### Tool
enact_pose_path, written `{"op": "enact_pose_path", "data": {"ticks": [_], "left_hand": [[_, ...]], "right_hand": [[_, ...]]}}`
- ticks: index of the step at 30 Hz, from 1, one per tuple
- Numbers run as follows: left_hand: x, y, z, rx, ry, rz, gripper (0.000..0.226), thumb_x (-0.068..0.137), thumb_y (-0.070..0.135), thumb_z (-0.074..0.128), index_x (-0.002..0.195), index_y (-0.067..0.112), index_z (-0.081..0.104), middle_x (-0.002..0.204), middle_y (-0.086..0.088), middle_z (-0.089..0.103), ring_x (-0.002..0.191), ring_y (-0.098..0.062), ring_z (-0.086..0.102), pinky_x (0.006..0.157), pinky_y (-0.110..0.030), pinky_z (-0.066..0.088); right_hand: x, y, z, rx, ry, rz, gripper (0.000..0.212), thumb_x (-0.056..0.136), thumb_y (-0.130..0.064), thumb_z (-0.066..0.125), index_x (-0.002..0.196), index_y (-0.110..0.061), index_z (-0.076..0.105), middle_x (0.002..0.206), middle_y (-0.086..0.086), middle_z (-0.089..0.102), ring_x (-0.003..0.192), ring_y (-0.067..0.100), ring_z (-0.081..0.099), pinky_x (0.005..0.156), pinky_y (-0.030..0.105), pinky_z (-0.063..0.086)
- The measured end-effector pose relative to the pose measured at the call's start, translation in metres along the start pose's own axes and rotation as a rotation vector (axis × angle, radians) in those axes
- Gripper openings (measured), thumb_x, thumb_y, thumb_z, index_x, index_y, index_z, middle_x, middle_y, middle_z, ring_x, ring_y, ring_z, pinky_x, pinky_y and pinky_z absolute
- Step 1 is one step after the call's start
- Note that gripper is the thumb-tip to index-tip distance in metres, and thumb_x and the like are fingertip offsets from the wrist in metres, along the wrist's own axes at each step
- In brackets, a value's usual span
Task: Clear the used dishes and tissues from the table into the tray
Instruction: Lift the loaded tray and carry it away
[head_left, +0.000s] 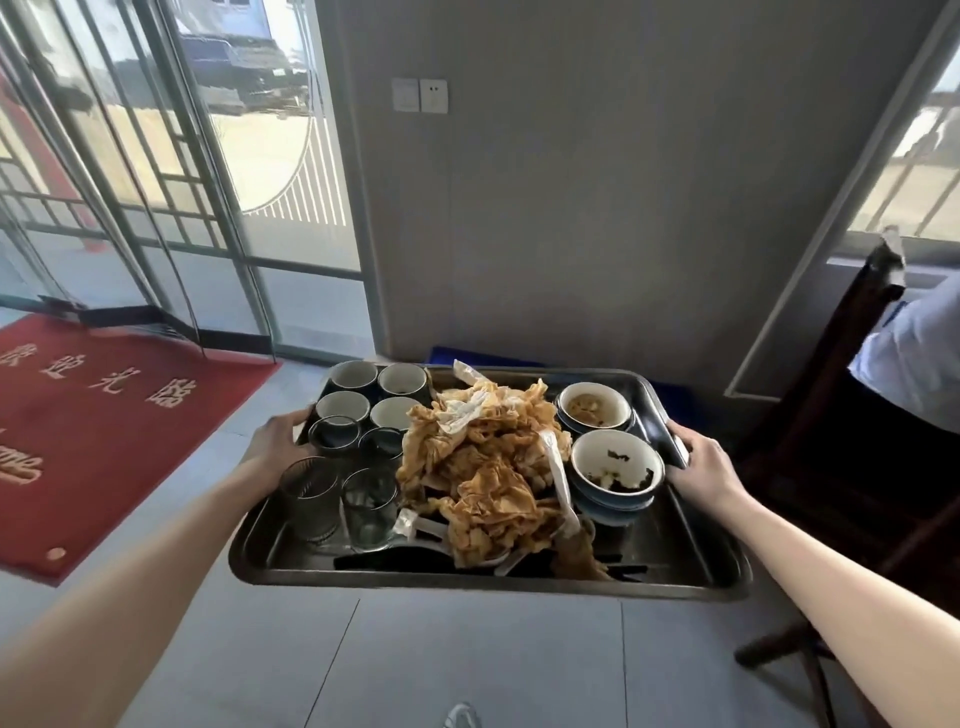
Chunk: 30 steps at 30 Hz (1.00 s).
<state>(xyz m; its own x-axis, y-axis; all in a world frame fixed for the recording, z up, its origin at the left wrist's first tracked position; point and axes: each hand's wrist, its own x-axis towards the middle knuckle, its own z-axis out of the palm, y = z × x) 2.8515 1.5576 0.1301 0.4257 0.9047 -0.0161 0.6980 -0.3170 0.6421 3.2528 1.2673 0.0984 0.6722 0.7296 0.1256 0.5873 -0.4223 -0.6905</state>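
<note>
I carry a steel tray (691, 558) in the air above the floor. My left hand (278, 444) grips its left rim and my right hand (698, 465) grips its right rim. A heap of stained, crumpled tissues (493, 478) fills the tray's middle. Several dark cups with white insides (353, 376) stand at the back left, with clear glasses (370, 506) in front of them. Two stacks of dirty bowls (615, 467) sit on the right. Dark chopsticks (395, 561) and a white spoon lie along the front.
A red doormat (98, 441) with gold characters lies on the floor to the left, before glass doors (156, 197). A grey wall stands straight ahead. A dark wooden chair (841, 395) and a person's pale blue sleeve (919, 358) are at the right.
</note>
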Motion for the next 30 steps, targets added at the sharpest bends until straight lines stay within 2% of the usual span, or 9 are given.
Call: {"op": "enact_pose_path", "data": {"ticks": [7, 11, 15, 18, 21, 22, 25, 28, 30], "left_hand": [[0.182, 0.02, 0.015, -0.018, -0.014, 0.033, 0.052, 0.076, 0.007, 0.075, 0.126, 0.01, 0.062, 0.106, -0.022, 0.069, 0.1, -0.04, 0.063, 0.072, -0.031, 0.038], [0.273, 0.035, 0.024, -0.01, -0.015, 0.047, 0.055, 0.073, 0.005, 0.078, 0.126, 0.009, 0.062, 0.097, -0.023, 0.069, 0.086, -0.035, 0.064, 0.066, -0.032, 0.035], [0.361, 0.043, 0.041, 0.01, -0.02, 0.041, 0.061, 0.072, 0.008, 0.079, 0.129, 0.014, 0.059, 0.094, -0.03, 0.067, 0.093, -0.044, 0.062, 0.065, -0.035, 0.036], [0.424, 0.047, 0.059, 0.02, -0.001, 0.05, 0.065, 0.073, 0.006, 0.078, 0.133, 0.016, 0.055, 0.095, -0.031, 0.066, 0.093, -0.041, 0.063, 0.063, -0.032, 0.031], [0.483, 0.052, 0.077, -0.014, 0.004, 0.043, 0.066, 0.073, 0.002, 0.077, 0.134, 0.015, 0.055, 0.091, -0.034, 0.065, 0.068, -0.027, 0.06, 0.057, -0.035, 0.031], [0.502, 0.054, 0.082, -0.026, 0.008, 0.032, 0.066, 0.073, 0.0, 0.076, 0.134, 0.015, 0.055, 0.092, -0.035, 0.065, 0.068, -0.025, 0.059, 0.057, -0.035, 0.031], [0.553, 0.057, 0.096, -0.02, -0.005, 0.023, 0.068, 0.074, -0.001, 0.075, 0.136, 0.014, 0.052, 0.098, -0.034, 0.065, 0.079, -0.025, 0.06, 0.061, -0.031, 0.031], [0.599, 0.057, 0.109, -0.009, -0.023, 0.04, 0.068, 0.075, 0.001, 0.075, 0.137, 0.015, 0.051, 0.103, -0.032, 0.065, 0.097, -0.041, 0.062, 0.066, -0.034, 0.034], [0.627, 0.055, 0.12, 0.015, -0.026, 0.029, 0.069, 0.074, 0.001, 0.075, 0.137, 0.016, 0.051, 0.105, -0.034, 0.062, 0.105, -0.043, 0.057, 0.069, -0.042, 0.04]], "right_hand": [[0.163, -0.006, 0.043, 0.028, 0.052, 0.002, 0.058, 0.074, -0.001, 0.07, 0.128, -0.018, 0.059, 0.112, 0.009, 0.069, 0.107, 0.029, 0.061, 0.08, 0.032, 0.043], [0.246, -0.004, 0.058, 0.035, 0.051, 0.006, 0.058, 0.073, -0.004, 0.07, 0.125, -0.025, 0.06, 0.102, 0.003, 0.071, 0.097, 0.024, 0.063, 0.075, 0.031, 0.041], [0.329, 0.006, 0.079, 0.036, 0.036, 0.027, 0.06, 0.072, -0.004, 0.068, 0.126, -0.026, 0.058, 0.094, -0.004, 0.071, 0.095, 0.022, 0.064, 0.075, 0.029, 0.042], [0.396, 0.019, 0.098, 0.056, 0.035, 0.063, 0.064, 0.073, -0.002, 0.069, 0.133, -0.016, 0.054, 0.114, 0.003, 0.068, 0.107, 0.018, 0.061, 0.083, 0.026, 0.041], [0.462, 0.029, 0.115, 0.062, 0.008, 0.086, 0.066, 0.074, -0.002, 0.067, 0.137, -0.013, 0.049, 0.127, 0.007, 0.061, 0.116, 0.021, 0.057, 0.095, 0.033, 0.045], [0.482, 0.03, 0.119, 0.065, 0.008, 0.081, 0.065, 0.074, -0.003, 0.066, 0.136, -0.015, 0.051, 0.125, 0.004, 0.062, 0.117, 0.02, 0.056, 0.095, 0.03, 0.044], [0.533, 0.034, 0.134, 0.078, 0.021, 0.102, 0.063, 0.074, -0.004, 0.068, 0.134, -0.015, 0.051, 0.122, -0.004, 0.062, 0.117, 0.012, 0.053, 0.095, 0.02, 0.036], [0.574, 0.043, 0.153, 0.086, 0.018, 0.126, 0.061, 0.072, -0.002, 0.068, 0.131, -0.015, 0.055, 0.107, -0.016, 0.06, 0.107, 0.007, 0.056, 0.085, 0.002, 0.034], [0.599, 0.051, 0.168, 0.074, 0.0, 0.166, 0.063, 0.073, 0.0, 0.065, 0.133, -0.015, 0.052, 0.118, -0.007, 0.063, 0.115, 0.013, 0.055, 0.092, 0.009, 0.035]]}}
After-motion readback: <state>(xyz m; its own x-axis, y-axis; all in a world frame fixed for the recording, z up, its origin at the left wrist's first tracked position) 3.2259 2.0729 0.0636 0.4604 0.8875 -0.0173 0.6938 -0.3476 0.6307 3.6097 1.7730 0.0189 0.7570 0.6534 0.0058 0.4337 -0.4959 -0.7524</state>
